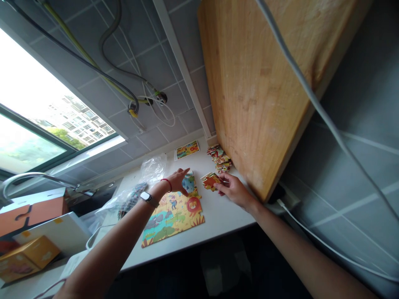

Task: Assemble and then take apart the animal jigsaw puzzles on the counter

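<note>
A partly assembled animal jigsaw puzzle (pixel 174 216) lies flat on the white counter (pixel 218 216). My left hand (pixel 178 179), with a watch and a red cord at the wrist, rests on the puzzle's far edge, its fingers stretched out over a blue piece. My right hand (pixel 232 189) pinches an orange and yellow puzzle piece (pixel 211 181) just right of the puzzle. A pile of loose puzzle pieces (pixel 220 158) lies beyond it, against the wooden board.
A big wooden board (pixel 264 83) leans on the tiled wall at the right. A picture card (pixel 186 150) lies at the back. Clear plastic bags (pixel 149 172) sit left of the puzzle. Boxes (pixel 31 245), a tap and a window are at the left. A white cable (pixel 311 95) hangs across.
</note>
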Demonstrator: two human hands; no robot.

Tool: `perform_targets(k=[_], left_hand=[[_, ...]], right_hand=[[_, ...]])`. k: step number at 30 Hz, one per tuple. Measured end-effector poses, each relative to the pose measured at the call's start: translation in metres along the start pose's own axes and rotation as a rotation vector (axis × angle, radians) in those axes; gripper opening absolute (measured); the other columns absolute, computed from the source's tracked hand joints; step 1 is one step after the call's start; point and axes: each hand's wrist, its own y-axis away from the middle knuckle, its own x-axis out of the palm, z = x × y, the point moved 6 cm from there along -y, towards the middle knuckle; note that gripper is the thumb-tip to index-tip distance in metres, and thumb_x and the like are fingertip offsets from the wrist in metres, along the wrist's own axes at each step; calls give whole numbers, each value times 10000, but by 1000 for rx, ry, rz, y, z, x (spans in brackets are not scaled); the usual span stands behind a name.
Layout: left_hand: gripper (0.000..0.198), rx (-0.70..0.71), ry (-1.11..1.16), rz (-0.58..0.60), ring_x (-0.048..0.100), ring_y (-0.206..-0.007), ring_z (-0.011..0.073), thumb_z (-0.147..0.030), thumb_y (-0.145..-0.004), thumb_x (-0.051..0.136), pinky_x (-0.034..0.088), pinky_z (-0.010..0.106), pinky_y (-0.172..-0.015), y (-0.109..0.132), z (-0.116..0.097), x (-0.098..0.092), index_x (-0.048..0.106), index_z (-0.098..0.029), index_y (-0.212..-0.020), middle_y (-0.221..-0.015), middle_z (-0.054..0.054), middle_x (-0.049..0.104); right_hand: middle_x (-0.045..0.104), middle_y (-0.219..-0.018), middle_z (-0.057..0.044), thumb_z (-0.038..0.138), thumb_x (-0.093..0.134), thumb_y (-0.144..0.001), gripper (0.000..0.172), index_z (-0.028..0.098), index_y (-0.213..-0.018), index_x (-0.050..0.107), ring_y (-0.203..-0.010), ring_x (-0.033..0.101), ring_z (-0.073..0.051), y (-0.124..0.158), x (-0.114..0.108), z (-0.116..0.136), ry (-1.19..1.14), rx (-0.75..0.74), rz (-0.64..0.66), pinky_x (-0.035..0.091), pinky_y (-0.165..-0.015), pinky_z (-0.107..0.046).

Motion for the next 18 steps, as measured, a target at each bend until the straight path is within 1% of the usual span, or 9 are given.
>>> perform_targets(k=[4, 6, 7, 9, 11, 12, 14, 18], left_hand=[[1296, -23, -16, 5, 610, -1195, 389, -523, -382, 983, 458, 471, -1078, -8, 1, -5, 440, -207, -1516, -1338, 170, 562], [1211, -31, -32, -15, 621, -1164, 376, -484, -379, 992, 468, 459, -1070, -9, -1, -9, 510, -191, -1451, -1301, 162, 561], [1128, -33, -41, -43, 629, -1139, 364, -452, -390, 995, 477, 450, -1057, -9, -2, -12, 557, -188, -1396, -1267, 151, 567], [886, -39, -53, -121, 650, -1061, 328, -384, -456, 980, 505, 431, -1002, -8, -4, -19, 638, -193, -1250, -1178, 116, 584], [654, -44, -56, -189, 659, -983, 293, -337, -540, 941, 526, 412, -932, -5, -7, -23, 665, -204, -1117, -1106, 87, 595], [571, -41, -54, -213, 658, -957, 280, -325, -572, 921, 530, 402, -903, -4, -8, -25, 665, -207, -1068, -1084, 79, 602], [459, -16, -11, -247, 655, -917, 264, -317, -602, 894, 531, 380, -858, -1, -11, -28, 663, -209, -983, -1031, 66, 631], [241, 36, 138, -280, 658, -780, 213, -349, -695, 815, 524, 324, -762, 3, -11, -37, 673, -222, -843, -823, 28, 697]], right_hand=[[712, -926, -37, 549, 826, -710, 453, 201, -937, 644, -692, 631, -138, 0, 0, 0, 3, 3, 2, 528, -599, -272], [715, -921, -38, 550, 828, -709, 460, 199, -943, 646, -677, 627, -133, 0, 0, 0, -1, 5, 6, 530, -597, -272], [718, -916, -39, 548, 829, -711, 460, 198, -947, 647, -669, 627, -132, 0, 0, 0, -2, 6, 7, 531, -595, -273], [724, -899, -39, 544, 830, -713, 458, 200, -956, 650, -657, 631, -135, 0, -1, 1, 2, 12, 8, 531, -591, -277], [726, -891, -39, 540, 829, -717, 454, 203, -963, 650, -656, 638, -140, 0, -1, 0, 6, 21, 7, 528, -591, -279], [725, -888, -38, 538, 828, -717, 451, 203, -961, 650, -655, 638, -140, 0, -1, 0, 5, 23, 7, 526, -592, -280], [719, -885, -34, 535, 824, -720, 444, 203, -955, 646, -651, 633, -137, 0, -1, 0, 3, 23, 8, 523, -597, -280], [712, -881, -27, 534, 815, -728, 430, 208, -947, 640, -654, 624, -134, 0, -1, -1, 6, 18, 8, 524, -606, -280]])
